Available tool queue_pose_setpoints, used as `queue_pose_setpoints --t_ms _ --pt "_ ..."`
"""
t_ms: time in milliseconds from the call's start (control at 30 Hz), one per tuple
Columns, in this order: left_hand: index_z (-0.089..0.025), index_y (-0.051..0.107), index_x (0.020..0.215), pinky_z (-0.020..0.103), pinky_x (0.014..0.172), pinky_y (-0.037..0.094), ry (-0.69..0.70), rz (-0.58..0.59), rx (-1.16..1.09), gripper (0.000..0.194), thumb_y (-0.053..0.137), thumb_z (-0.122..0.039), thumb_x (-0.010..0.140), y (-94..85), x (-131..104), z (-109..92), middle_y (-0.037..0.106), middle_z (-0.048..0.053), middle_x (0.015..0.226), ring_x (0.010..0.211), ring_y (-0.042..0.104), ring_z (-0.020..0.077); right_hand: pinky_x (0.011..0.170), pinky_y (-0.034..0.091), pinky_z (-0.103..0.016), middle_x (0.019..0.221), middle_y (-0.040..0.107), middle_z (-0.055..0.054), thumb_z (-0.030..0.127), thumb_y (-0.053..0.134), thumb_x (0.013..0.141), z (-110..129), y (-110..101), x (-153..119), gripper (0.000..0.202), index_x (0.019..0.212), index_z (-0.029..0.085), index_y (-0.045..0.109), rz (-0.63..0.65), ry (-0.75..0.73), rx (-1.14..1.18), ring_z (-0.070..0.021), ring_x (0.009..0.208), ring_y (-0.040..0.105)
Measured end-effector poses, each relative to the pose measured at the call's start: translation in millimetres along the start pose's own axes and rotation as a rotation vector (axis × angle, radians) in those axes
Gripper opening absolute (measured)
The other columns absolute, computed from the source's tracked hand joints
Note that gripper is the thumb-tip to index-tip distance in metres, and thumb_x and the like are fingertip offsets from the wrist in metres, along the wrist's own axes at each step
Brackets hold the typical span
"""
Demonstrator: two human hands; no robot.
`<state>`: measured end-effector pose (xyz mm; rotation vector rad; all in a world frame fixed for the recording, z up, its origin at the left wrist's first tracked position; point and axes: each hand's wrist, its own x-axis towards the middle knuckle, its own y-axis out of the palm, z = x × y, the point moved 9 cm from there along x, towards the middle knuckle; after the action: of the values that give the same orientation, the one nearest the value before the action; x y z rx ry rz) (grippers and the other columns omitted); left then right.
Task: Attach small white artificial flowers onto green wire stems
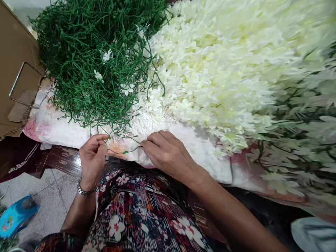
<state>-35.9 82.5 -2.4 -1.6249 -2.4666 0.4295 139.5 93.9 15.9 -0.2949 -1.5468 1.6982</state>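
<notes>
A thin green artificial stem with small side shoots stretches between my two hands, just over the near edge of the table. My left hand is closed, thumb and forefinger pinched on the stem's left part. At the stem's other end, the fingers of my right hand are pressed together around it; their tips are partly hidden. Just beyond the hands lies a big heap of green artificial stems, with a few white blossoms on it. To its right spreads a large pile of cream-white artificial flowers.
A floral cloth covers the table. At the left stands a cardboard box with a metal wire handle. White fringe-like strands lie between the piles. A blue plastic stool is on the floor, lower left. White-flowered sprays hang at the right.
</notes>
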Motion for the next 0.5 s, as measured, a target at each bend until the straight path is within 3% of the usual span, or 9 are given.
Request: queue_pose_setpoints --t_ms 200,267,400,500 --pt "-0.014 0.063 0.075 0.015 0.038 0.024 0.096 -0.178 -0.088 0.017 0.052 -0.006 0.063 -34.1 1.5 -7.5 0.046 -0.005 0.049 0.039 0.036 0.0024 0.061 0.031 -0.029 0.067 0.052 -0.004 0.010 0.046 0.077 7.8 6.6 7.3 0.015 0.068 0.016 0.057 -0.030 -0.005 -0.096 -0.0147 0.066 0.041" --pt "-0.014 0.064 0.075 0.015 0.039 0.027 0.154 -0.200 -0.129 0.016 0.053 -0.007 0.064 -37.1 -4.0 -12.8 0.049 -0.004 0.050 0.040 0.040 0.0034 0.060 0.030 -0.029 0.066 0.052 -0.004 0.012 0.045 0.078 12.8 7.3 9.2 0.015 0.068 0.016 0.056 -0.041 -0.017 -0.120 -0.0149 0.065 0.040" --pt "-0.016 0.064 0.080 0.016 0.044 0.035 0.176 -0.022 -0.175 0.015 0.055 -0.012 0.070 -11.2 -19.0 -19.8 0.057 -0.001 0.058 0.048 0.048 0.0058 0.062 0.034 -0.029 0.068 0.054 -0.004 0.014 0.046 0.078 11.9 1.0 5.3 0.012 0.076 0.015 0.058 -0.079 0.017 -0.031 -0.0146 0.067 0.044" --pt "-0.017 0.063 0.085 0.016 0.045 0.039 0.177 0.167 -0.162 0.016 0.054 -0.012 0.073 18.9 -30.9 -25.7 0.059 0.000 0.062 0.049 0.049 0.0060 0.064 0.040 -0.027 0.073 0.056 -0.004 0.014 0.049 0.076 -2.0 -17.1 -7.3 0.013 0.086 0.015 0.057 -0.189 0.108 0.212 -0.0127 0.070 0.049"
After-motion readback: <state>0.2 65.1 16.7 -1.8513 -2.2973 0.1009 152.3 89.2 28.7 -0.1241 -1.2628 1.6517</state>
